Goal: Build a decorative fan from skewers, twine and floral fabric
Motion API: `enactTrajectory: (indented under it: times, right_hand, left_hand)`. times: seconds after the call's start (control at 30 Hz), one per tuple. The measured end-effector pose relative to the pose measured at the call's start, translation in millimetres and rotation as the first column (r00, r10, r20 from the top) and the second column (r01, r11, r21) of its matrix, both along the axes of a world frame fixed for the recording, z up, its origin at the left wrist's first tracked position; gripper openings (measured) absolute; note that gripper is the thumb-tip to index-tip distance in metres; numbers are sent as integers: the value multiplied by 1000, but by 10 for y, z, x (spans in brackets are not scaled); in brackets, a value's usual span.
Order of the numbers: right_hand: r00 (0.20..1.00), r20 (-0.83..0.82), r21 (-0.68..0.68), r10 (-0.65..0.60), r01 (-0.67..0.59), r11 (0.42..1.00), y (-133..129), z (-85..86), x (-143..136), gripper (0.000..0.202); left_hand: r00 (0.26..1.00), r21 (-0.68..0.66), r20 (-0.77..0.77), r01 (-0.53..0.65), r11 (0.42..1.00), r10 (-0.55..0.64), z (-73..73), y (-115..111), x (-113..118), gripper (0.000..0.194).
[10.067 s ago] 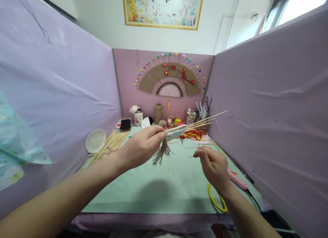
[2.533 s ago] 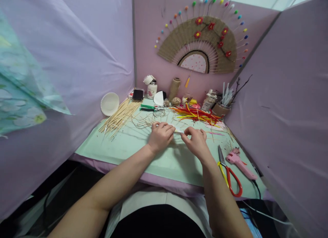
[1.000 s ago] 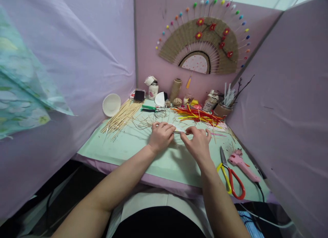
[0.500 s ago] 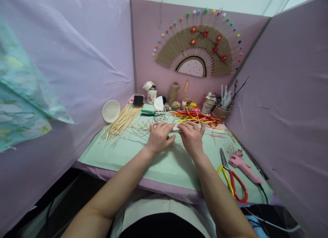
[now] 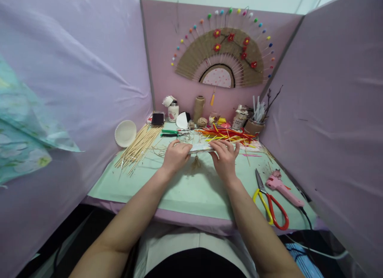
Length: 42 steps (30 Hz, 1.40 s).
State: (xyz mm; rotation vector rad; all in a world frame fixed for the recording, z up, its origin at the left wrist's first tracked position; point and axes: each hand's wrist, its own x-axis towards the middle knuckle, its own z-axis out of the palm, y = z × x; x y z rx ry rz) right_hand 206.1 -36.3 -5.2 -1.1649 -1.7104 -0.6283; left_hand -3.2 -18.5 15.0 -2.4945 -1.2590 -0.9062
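The white strip point(image 5: 201, 147) runs level between my two hands, raised just above the counter point(image 5: 179, 196). My left hand point(image 5: 176, 155) is clamped on one end, fingertips at its edge; my right hand point(image 5: 224, 160) grips the other, fingers laid over the top and thumb beneath. Below the strip, between my hands, I see a brown tassel point(image 5: 196, 163).

Just beyond my fingers lies a heap of red and yellow strips point(image 5: 224, 132), with green-handled pliers point(image 5: 170, 132) farther left. Thin wooden sticks point(image 5: 137, 148) fan out past my left hand, near a white plate point(image 5: 125, 134) leaning against the side wall. To my right are scissors point(image 5: 263, 192) with one red and one yellow handle, and beside them a pink glue gun point(image 5: 283, 189). At the back stand a jar point(image 5: 173, 112) and a brown spool point(image 5: 198, 109), under a flower-decorated fan point(image 5: 227, 50) on the pink wall.
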Motion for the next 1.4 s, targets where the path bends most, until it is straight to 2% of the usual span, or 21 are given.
enactTrajectory:
  times: [0.1,0.27,0.43,0.67,0.97,1.2,1.4]
  right_hand:
    - [998,-45,75,-32,35,997,-95,6,-54,29]
    - [1000,-12,145,0,2,989,-208,-12,-182,24]
    - [999,4,86,-36,35,996,-195,-35,-225,28]
    - [1000,11,44,-20,20,999,-187,-52,-233,32]
    - [992,37,30,-118,117,993,-185,-88,-262,28]
    - [999,-13,127,-32,33,991,-199,-92,-273,28]
    - [998,-29,38,-57,58,998,-170,-109,-236,29]
  left_hand:
    - [1000,10,24,-16,1000,15,39,14,8,28]
    - [997,0,48,-59,998,59,92,5,25,28]
    - [995,-3,54,-85,996,85,99,-23,59,25]
    - [994,8,53,-95,995,94,73,-63,91,25]
    - [990,14,14,-139,990,138,71,-85,162,23]
    - [989,-8,60,-132,991,132,109,-104,192,23]
    - [990,4,65,-123,992,123,98,-104,179,23]
